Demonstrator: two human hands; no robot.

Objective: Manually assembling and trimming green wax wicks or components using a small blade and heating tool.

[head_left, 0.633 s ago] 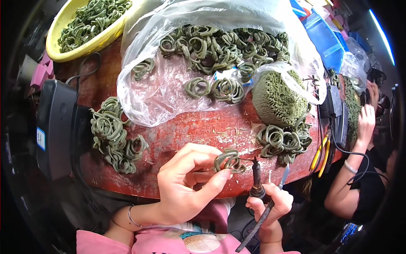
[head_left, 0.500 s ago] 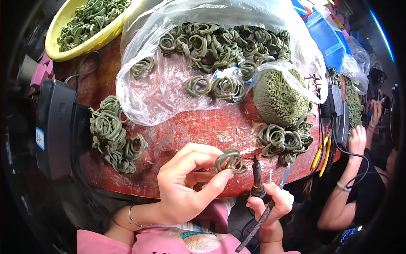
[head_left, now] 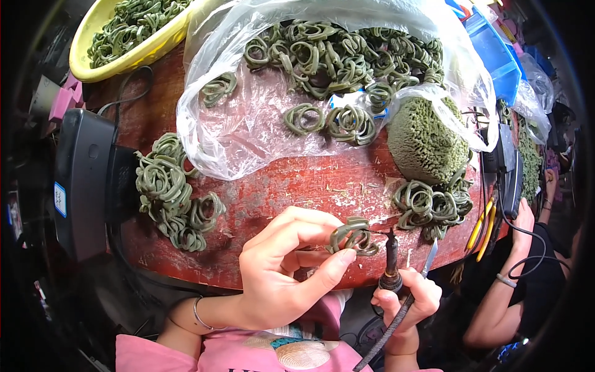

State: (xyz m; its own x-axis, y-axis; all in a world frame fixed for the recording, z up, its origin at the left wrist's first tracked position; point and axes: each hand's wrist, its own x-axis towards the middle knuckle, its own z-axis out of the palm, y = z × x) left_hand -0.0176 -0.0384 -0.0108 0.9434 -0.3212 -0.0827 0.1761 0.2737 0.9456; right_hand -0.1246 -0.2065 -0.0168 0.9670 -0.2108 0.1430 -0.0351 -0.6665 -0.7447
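Note:
In my left hand [head_left: 288,273], pinched between thumb and fingers, is a small cluster of dark green rings [head_left: 352,239] that look like wax or rubber. My right hand [head_left: 419,296] grips a soldering-iron-like tool [head_left: 391,255], upright, with a blackened top. A fine tip runs sideways from it toward the rings; whether they touch I cannot tell. The same hand also holds a slim knife [head_left: 432,254], blade up, its dark wrapped handle slanting down to the left. Beyond the right hand, more green ring clusters [head_left: 431,204] lie by a porous green block [head_left: 427,139].
A clear plastic bag [head_left: 211,152] with many ring clusters spreads across the red table [head_left: 279,192]. Left are another ring pile [head_left: 164,183], a black box [head_left: 83,180] and a yellow basin [head_left: 93,73]. Yellow-handled pliers [head_left: 486,229] lie right, near a co-worker's arm [head_left: 505,288].
The whole view has shifted slightly, so table and hands appear farther right. My hands keep the same grips and nearly the same pose. The co-worker's near hand sits a little lower.

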